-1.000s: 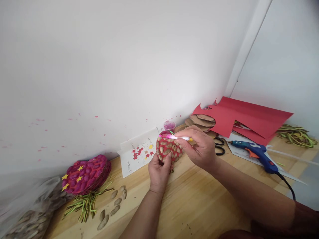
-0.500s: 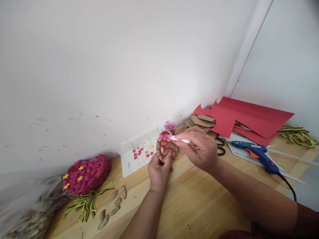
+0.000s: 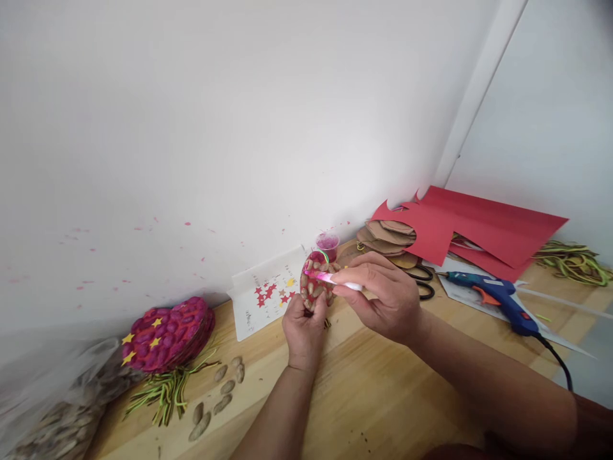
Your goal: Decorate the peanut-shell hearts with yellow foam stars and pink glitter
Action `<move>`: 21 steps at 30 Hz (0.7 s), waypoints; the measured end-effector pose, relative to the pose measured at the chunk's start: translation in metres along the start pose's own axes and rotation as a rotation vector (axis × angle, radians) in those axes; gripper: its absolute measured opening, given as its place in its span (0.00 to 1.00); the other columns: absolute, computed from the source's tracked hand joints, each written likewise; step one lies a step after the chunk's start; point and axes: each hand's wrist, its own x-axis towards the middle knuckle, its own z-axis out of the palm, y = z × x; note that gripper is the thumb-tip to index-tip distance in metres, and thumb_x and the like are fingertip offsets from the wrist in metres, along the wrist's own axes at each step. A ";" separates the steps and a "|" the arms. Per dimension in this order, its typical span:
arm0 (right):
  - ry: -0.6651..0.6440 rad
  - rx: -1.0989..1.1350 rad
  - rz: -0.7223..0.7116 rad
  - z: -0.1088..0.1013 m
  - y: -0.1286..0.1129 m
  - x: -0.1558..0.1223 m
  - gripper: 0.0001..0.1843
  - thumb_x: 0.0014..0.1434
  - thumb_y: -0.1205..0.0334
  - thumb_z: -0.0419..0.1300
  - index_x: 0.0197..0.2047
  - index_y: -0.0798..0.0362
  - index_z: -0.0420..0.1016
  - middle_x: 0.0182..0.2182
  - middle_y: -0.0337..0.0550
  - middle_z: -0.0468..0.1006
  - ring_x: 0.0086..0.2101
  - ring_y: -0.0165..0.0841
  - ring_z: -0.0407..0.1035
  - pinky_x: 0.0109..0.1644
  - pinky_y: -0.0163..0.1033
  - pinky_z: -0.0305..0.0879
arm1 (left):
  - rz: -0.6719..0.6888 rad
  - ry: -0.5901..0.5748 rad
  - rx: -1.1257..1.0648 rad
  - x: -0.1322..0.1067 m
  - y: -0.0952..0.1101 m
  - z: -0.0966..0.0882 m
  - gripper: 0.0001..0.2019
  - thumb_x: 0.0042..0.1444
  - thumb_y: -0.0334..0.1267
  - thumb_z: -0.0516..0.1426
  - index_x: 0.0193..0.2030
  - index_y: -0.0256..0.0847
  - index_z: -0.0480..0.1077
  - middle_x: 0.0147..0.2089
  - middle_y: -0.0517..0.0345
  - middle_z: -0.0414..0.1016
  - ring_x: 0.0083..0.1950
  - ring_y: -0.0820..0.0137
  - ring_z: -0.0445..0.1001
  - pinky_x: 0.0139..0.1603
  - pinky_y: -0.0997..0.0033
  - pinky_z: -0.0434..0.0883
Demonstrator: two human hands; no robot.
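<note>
My left hand (image 3: 305, 331) grips the lower edge of a red disc (image 3: 312, 295) covered with unshelled peanuts and tilts it up above the table. A green loop of cord shows at the disc's top. My right hand (image 3: 385, 297) pinches a white paintbrush (image 3: 325, 276) whose tip, smeared with pink paint, touches a peanut near the disc's upper left. Just behind the disc stands a small clear cup (image 3: 327, 243) of magenta paint. Part of the disc's right side is hidden by the brush and my right hand.
A stack of painted magenta peanut discs (image 3: 165, 335) with yellow stars and tassels lies left, near loose peanuts (image 3: 223, 402) and a plastic bag (image 3: 62, 415). A white sheet (image 3: 246, 322) holds paper stars. Cardboard discs (image 3: 383, 239), red paper (image 3: 493, 223), scissors (image 3: 426, 292) and a glue gun (image 3: 502, 297) lie right.
My right hand has moved slightly down, and the brush tip has shifted down and left on the disc. The disc is turned a little in my left hand.
</note>
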 end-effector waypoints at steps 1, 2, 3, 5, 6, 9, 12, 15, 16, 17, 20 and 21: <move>0.006 -0.006 -0.004 0.000 0.000 0.000 0.12 0.62 0.71 0.67 0.48 0.51 0.78 0.34 0.41 0.84 0.35 0.36 0.73 0.42 0.42 0.75 | 0.005 0.005 -0.001 0.000 0.000 0.000 0.14 0.56 0.44 0.64 0.25 0.40 0.71 0.23 0.63 0.68 0.26 0.73 0.63 0.29 0.73 0.64; 0.017 -0.017 0.000 -0.001 0.001 0.000 0.12 0.62 0.71 0.67 0.48 0.52 0.78 0.34 0.42 0.84 0.36 0.36 0.73 0.43 0.42 0.75 | 0.009 0.008 -0.005 0.000 0.001 0.000 0.14 0.57 0.44 0.64 0.25 0.40 0.71 0.24 0.63 0.68 0.26 0.73 0.64 0.29 0.73 0.64; 0.031 -0.029 0.009 -0.001 0.001 0.000 0.11 0.62 0.71 0.67 0.47 0.52 0.79 0.34 0.43 0.84 0.36 0.36 0.74 0.43 0.42 0.75 | 0.011 0.010 -0.007 0.000 0.000 0.000 0.13 0.57 0.44 0.63 0.26 0.40 0.72 0.24 0.62 0.69 0.27 0.72 0.65 0.30 0.73 0.65; 0.049 -0.044 0.026 -0.002 0.002 0.000 0.10 0.61 0.71 0.67 0.47 0.53 0.79 0.35 0.44 0.84 0.36 0.36 0.74 0.43 0.42 0.75 | 0.015 0.009 -0.006 0.000 -0.001 0.000 0.12 0.57 0.44 0.64 0.27 0.40 0.73 0.26 0.62 0.71 0.28 0.72 0.67 0.32 0.73 0.66; 0.048 -0.043 0.029 -0.002 0.003 0.000 0.10 0.61 0.71 0.67 0.46 0.53 0.79 0.35 0.44 0.84 0.37 0.36 0.74 0.43 0.42 0.75 | 0.018 0.008 0.001 0.000 -0.002 0.000 0.12 0.57 0.44 0.64 0.28 0.40 0.74 0.26 0.62 0.71 0.28 0.72 0.67 0.32 0.73 0.66; 0.024 -0.010 0.006 -0.001 0.002 0.001 0.11 0.61 0.72 0.67 0.47 0.53 0.78 0.35 0.42 0.84 0.37 0.36 0.74 0.44 0.42 0.75 | 0.034 0.012 0.038 0.001 -0.004 0.000 0.13 0.57 0.44 0.65 0.26 0.41 0.72 0.24 0.63 0.69 0.27 0.72 0.65 0.31 0.73 0.64; 0.023 -0.010 -0.001 0.000 0.002 0.000 0.12 0.61 0.72 0.67 0.48 0.54 0.78 0.35 0.43 0.85 0.37 0.36 0.74 0.45 0.42 0.75 | 0.045 -0.002 0.031 0.001 -0.005 0.001 0.14 0.57 0.44 0.64 0.25 0.41 0.71 0.24 0.63 0.68 0.27 0.72 0.64 0.31 0.72 0.65; 0.035 -0.039 0.014 0.000 0.002 0.000 0.11 0.61 0.72 0.67 0.48 0.55 0.79 0.36 0.44 0.85 0.37 0.36 0.74 0.44 0.41 0.75 | 0.058 -0.035 0.011 0.000 -0.004 0.001 0.12 0.59 0.43 0.62 0.27 0.41 0.72 0.27 0.61 0.70 0.29 0.71 0.66 0.34 0.71 0.67; 0.034 -0.038 0.014 0.000 0.002 0.000 0.11 0.61 0.72 0.67 0.47 0.55 0.79 0.36 0.44 0.85 0.37 0.35 0.74 0.44 0.41 0.75 | 0.060 -0.037 0.018 0.000 -0.003 0.001 0.12 0.59 0.43 0.62 0.27 0.41 0.72 0.27 0.61 0.70 0.29 0.71 0.67 0.34 0.71 0.67; 0.030 -0.032 0.009 0.000 0.001 0.000 0.11 0.61 0.72 0.67 0.47 0.54 0.79 0.35 0.44 0.85 0.37 0.35 0.74 0.44 0.41 0.75 | 0.063 -0.033 0.031 0.000 -0.002 0.001 0.12 0.59 0.43 0.62 0.27 0.41 0.72 0.27 0.61 0.70 0.29 0.71 0.67 0.34 0.72 0.66; 0.009 -0.007 -0.010 0.002 -0.001 0.000 0.12 0.61 0.73 0.67 0.47 0.53 0.78 0.35 0.43 0.84 0.36 0.36 0.72 0.44 0.41 0.75 | 0.077 -0.010 0.071 0.001 0.002 -0.001 0.13 0.58 0.42 0.62 0.24 0.41 0.70 0.24 0.63 0.66 0.27 0.72 0.65 0.31 0.73 0.64; 0.005 0.001 -0.011 0.002 -0.002 0.000 0.13 0.60 0.73 0.67 0.48 0.53 0.78 0.35 0.42 0.84 0.36 0.36 0.72 0.43 0.41 0.75 | 0.086 -0.007 0.076 0.002 0.003 -0.001 0.13 0.58 0.41 0.62 0.24 0.41 0.69 0.24 0.64 0.65 0.26 0.73 0.65 0.30 0.73 0.64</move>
